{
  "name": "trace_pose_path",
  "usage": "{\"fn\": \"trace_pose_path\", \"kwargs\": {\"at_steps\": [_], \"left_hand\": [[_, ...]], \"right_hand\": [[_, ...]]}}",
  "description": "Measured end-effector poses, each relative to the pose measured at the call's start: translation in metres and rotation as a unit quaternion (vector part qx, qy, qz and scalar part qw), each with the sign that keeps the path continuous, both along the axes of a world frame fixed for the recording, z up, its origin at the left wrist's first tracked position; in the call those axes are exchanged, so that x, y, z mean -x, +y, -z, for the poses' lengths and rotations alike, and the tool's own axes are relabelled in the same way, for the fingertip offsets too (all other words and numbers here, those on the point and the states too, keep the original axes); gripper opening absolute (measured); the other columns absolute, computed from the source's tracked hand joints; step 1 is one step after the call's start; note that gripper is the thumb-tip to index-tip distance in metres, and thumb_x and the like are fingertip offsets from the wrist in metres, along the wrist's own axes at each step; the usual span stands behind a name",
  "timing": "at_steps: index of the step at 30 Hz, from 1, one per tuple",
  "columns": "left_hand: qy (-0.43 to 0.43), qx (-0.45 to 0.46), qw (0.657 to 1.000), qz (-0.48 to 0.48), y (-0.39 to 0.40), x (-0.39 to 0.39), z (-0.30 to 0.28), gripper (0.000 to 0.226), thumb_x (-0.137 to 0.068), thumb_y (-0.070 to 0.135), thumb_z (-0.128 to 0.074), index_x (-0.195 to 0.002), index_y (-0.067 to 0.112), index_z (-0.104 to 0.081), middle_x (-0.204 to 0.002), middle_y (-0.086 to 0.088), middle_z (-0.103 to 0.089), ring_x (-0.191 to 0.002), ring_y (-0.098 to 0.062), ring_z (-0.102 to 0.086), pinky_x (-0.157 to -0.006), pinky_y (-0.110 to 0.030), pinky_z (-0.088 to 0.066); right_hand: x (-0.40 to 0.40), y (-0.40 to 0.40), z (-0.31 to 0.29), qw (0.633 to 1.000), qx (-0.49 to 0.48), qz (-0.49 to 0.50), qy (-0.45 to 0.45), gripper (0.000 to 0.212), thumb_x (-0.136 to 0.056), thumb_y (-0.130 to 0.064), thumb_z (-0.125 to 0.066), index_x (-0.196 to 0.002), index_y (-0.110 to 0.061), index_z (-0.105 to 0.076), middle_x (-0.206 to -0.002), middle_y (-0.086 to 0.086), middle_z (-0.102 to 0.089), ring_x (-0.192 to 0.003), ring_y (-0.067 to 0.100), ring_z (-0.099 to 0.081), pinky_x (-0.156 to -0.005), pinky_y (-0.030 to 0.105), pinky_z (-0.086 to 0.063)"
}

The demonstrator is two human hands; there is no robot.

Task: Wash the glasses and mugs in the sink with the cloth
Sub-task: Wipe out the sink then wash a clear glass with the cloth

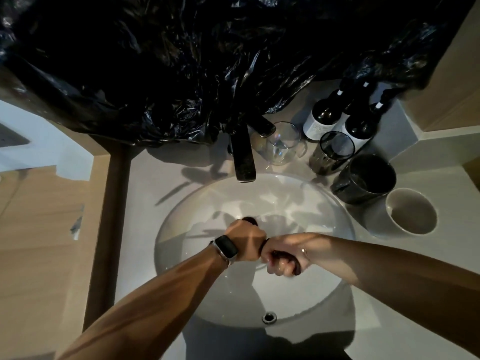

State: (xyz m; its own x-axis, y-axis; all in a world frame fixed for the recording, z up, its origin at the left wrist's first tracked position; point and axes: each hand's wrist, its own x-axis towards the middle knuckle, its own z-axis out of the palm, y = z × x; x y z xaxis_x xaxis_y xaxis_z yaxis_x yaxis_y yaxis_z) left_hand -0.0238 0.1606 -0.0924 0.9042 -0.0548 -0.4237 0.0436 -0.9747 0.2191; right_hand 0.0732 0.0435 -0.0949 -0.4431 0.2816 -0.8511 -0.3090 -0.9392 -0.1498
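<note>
Both my hands meet over the middle of the white sink. My right hand grips a dark wet cloth in its curled fingers. My left hand, with a watch on the wrist, is closed round the cloth's other end, which pokes out beyond the knuckles. On the counter at the right stand a clear glass, a dark tinted glass, a black mug and a pale mug, all upright and apart from my hands.
A dark faucet reaches over the basin's far edge. Dark bottles with white labels stand behind the glasses. Crumpled black plastic sheeting hangs across the wall above. A wooden post stands at the left of the counter.
</note>
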Motion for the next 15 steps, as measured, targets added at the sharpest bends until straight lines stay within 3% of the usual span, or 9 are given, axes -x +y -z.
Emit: {"fn": "trace_pose_path", "kwargs": {"at_steps": [3,8,15], "left_hand": [[-0.015,0.004,1.000,-0.008,0.000,0.004,0.006,0.024,-0.089,0.030,-0.055,-0.092,0.012,-0.071,-0.089,-0.006,-0.072,-0.074,-0.019,-0.041,-0.066,-0.028,-0.028],[-0.001,0.007,1.000,0.011,0.004,0.009,0.007,0.025,-0.087,0.032,-0.055,-0.088,0.013,-0.071,-0.086,-0.007,-0.072,-0.082,-0.030,-0.064,-0.064,-0.028,-0.034],[0.006,-0.002,1.000,0.022,0.005,0.011,0.008,0.028,-0.086,0.036,-0.053,-0.085,0.013,-0.069,-0.083,-0.005,-0.071,-0.078,-0.030,-0.064,-0.063,-0.028,-0.038]], "right_hand": [[0.006,0.001,0.002,1.000,0.007,0.001,0.018,0.025,-0.072,-0.003,-0.039,-0.064,-0.022,-0.024,-0.051,-0.006,-0.022,-0.036,0.006,-0.020,-0.032,0.015,-0.016],[0.017,0.003,0.004,0.998,0.019,0.031,0.056,0.024,-0.068,-0.002,-0.038,-0.054,-0.020,-0.030,-0.048,-0.005,-0.025,-0.037,0.007,-0.015,-0.031,0.014,-0.013],[0.023,0.002,-0.001,0.995,0.023,0.074,0.057,0.026,-0.070,-0.002,-0.037,-0.056,-0.021,-0.026,-0.046,-0.005,-0.025,-0.039,0.008,-0.011,-0.029,0.014,-0.015]]}}
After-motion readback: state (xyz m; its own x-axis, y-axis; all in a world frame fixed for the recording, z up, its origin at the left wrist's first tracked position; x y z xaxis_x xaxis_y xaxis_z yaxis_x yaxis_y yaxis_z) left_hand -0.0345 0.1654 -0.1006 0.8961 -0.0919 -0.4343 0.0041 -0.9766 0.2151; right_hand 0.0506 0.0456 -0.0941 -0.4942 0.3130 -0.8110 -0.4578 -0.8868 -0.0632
